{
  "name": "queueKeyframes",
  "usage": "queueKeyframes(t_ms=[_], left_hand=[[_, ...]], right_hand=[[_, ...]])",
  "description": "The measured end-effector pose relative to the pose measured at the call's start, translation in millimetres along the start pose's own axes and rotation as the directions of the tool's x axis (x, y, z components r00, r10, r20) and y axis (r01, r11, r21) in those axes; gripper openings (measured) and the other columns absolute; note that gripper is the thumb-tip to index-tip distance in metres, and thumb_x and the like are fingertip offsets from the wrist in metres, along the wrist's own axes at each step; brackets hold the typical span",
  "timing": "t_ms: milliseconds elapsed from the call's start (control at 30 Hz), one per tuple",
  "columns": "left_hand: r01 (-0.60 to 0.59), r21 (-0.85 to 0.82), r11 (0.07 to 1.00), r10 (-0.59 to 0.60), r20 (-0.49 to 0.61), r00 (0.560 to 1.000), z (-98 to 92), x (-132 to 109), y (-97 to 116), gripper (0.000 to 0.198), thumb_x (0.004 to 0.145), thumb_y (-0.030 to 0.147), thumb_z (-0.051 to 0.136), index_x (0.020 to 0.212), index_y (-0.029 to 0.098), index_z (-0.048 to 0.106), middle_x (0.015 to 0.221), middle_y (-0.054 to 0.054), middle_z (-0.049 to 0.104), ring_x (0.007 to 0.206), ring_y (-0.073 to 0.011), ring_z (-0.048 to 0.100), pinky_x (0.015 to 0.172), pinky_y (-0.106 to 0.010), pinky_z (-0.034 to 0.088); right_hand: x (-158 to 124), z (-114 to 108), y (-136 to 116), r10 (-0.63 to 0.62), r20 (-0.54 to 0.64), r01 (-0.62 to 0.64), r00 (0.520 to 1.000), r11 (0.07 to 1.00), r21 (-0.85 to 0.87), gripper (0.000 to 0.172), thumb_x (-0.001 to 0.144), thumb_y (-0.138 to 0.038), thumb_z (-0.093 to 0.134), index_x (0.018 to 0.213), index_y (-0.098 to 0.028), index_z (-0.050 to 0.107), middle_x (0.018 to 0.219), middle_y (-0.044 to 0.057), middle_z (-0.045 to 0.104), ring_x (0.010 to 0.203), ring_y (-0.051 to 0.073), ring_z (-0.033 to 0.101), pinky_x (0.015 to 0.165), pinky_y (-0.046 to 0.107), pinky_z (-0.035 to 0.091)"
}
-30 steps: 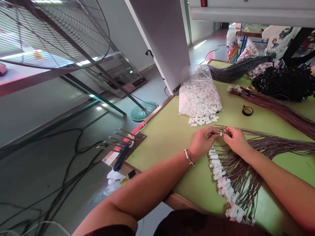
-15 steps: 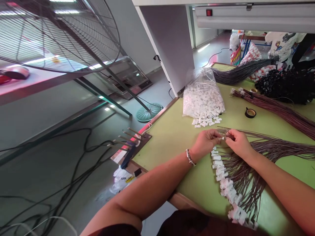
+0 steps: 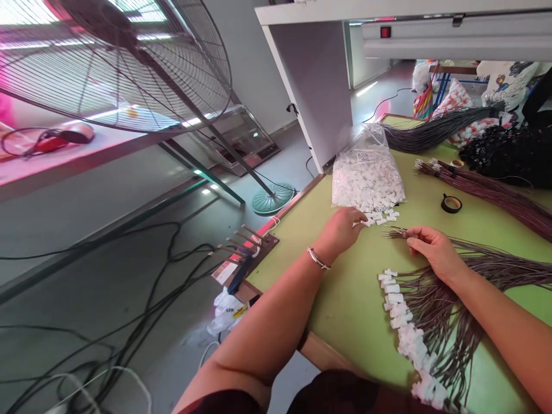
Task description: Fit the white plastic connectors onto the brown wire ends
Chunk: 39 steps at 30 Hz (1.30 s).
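My left hand [image 3: 342,228] reaches to the loose white plastic connectors [image 3: 379,217] spilled from a clear bag of connectors [image 3: 366,178]; its fingertips pinch at one at the pile's edge. My right hand [image 3: 433,248] rests on the green table [image 3: 345,299], fingers closed on the ends of thin brown wires [image 3: 500,261]. Nearer me lies a fan of brown wires tipped with a row of white connectors [image 3: 405,328].
A black tape roll [image 3: 451,203] lies behind my right hand. More wire bundles [image 3: 483,184] and a heap of black parts [image 3: 504,152] sit at the back right. A big floor fan [image 3: 129,63] and floor cables [image 3: 107,322] are at the left, a white cabinet [image 3: 319,80] behind.
My left hand left the wire ends and moved forward and left to the loose connectors. The finished wire dropped onto the row. My right hand stays on the wire ends.
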<state>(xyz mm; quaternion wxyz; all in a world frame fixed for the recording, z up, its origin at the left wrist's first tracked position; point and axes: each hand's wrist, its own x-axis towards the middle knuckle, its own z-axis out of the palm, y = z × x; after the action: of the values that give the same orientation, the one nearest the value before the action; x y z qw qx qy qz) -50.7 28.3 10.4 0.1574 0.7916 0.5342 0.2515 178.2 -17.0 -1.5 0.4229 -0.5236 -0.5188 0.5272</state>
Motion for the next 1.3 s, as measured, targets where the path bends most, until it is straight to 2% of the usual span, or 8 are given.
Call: queueKeyframes(t_ms=[167,333,433,533,633,733,933,1300], left_hand=[[-0.058,0.137,0.989,0.047,0.081,0.996,10.4,5.0,-1.5,0.017,0.081,0.016,0.053,0.088,0.017,0.068,0.095,-0.009,0.061,0.091,-0.0215,0.058,0.083,-0.034,0.048],[-0.096,0.222,0.970,0.072,0.112,0.991,12.6,5.8,5.0,0.018,0.084,0.019,0.050,0.089,0.013,0.066,0.092,-0.011,0.061,0.093,-0.0248,0.056,0.083,-0.037,0.046],[-0.056,0.110,0.992,0.054,0.020,0.998,5.8,2.7,8.9,0.024,0.085,0.020,0.048,0.101,0.014,0.065,0.087,-0.008,0.061,0.085,-0.0213,0.057,0.079,-0.035,0.046],[-0.020,-0.175,0.984,0.005,-0.081,0.997,0.2,-5.1,15.9,0.026,0.084,0.022,0.050,0.103,0.018,0.067,0.083,-0.005,0.060,0.079,-0.0167,0.056,0.075,-0.031,0.046],[0.144,-0.520,0.842,-0.118,0.083,0.990,3.4,-14.2,26.2,0.019,0.080,0.029,0.058,0.087,0.016,0.069,0.070,-0.002,0.060,0.063,-0.0119,0.053,0.061,-0.025,0.044],[0.385,-0.725,0.571,-0.198,0.333,0.922,12.5,-19.0,35.2,0.021,0.072,0.032,0.067,0.079,0.012,0.065,0.055,0.002,0.056,0.046,-0.0070,0.046,0.047,-0.021,0.037],[0.463,-0.881,0.093,-0.238,0.432,0.870,18.5,-15.9,36.2,0.020,0.061,0.019,0.077,0.073,0.009,0.065,0.070,-0.003,0.066,0.064,-0.0090,0.062,0.068,-0.022,0.049],[0.420,-0.906,0.043,-0.098,0.415,0.905,19.4,-18.2,34.6,0.023,0.062,0.013,0.077,0.083,0.013,0.068,0.079,-0.003,0.069,0.073,-0.0103,0.063,0.079,-0.027,0.049]], right_hand=[[-2.1,3.9,-3.8,0.007,-0.050,-0.011,0.999,0.997,-0.078,0.017,0.067,-0.034,0.060,0.071,-0.018,0.057,0.053,-0.006,0.042,0.048,0.008,0.032,0.045,0.023,0.024],[-5.4,9.5,-2.0,-0.134,-0.063,0.114,0.989,0.962,-0.248,0.013,0.067,-0.029,0.054,0.060,-0.017,0.055,0.052,-0.005,0.039,0.051,0.009,0.032,0.048,0.024,0.025],[-5.2,10.3,1.2,-0.130,-0.082,0.107,0.988,0.963,-0.246,0.011,0.068,-0.028,0.053,0.066,-0.017,0.056,0.051,-0.006,0.038,0.049,0.009,0.031,0.046,0.024,0.025],[-4.9,11.3,1.8,-0.142,-0.101,0.116,0.985,0.965,-0.234,0.011,0.066,-0.025,0.053,0.074,-0.018,0.057,0.051,-0.007,0.038,0.048,0.009,0.031,0.046,0.023,0.025],[-6.8,13.3,-1.4,-0.195,-0.123,0.154,0.973,0.946,-0.285,0.006,0.065,-0.024,0.053,0.066,-0.018,0.054,0.052,-0.006,0.039,0.049,0.009,0.033,0.048,0.023,0.028],[-10.2,14.6,-5.2,-0.250,-0.151,0.183,0.957,0.917,-0.354,0.007,0.065,-0.023,0.052,0.060,-0.019,0.050,0.050,-0.006,0.039,0.049,0.009,0.033,0.048,0.023,0.028],[-14.0,13.0,-6.6,-0.273,-0.148,0.204,0.951,0.908,-0.365,0.008,0.065,-0.022,0.051,0.059,-0.019,0.047,0.050,-0.006,0.035,0.049,0.009,0.030,0.047,0.023,0.026],[-14.3,13.1,-6.3,-0.255,-0.123,0.190,0.959,0.902,-0.389,0.007,0.064,-0.022,0.049,0.058,-0.020,0.046,0.050,-0.006,0.036,0.049,0.009,0.031,0.047,0.023,0.027]])
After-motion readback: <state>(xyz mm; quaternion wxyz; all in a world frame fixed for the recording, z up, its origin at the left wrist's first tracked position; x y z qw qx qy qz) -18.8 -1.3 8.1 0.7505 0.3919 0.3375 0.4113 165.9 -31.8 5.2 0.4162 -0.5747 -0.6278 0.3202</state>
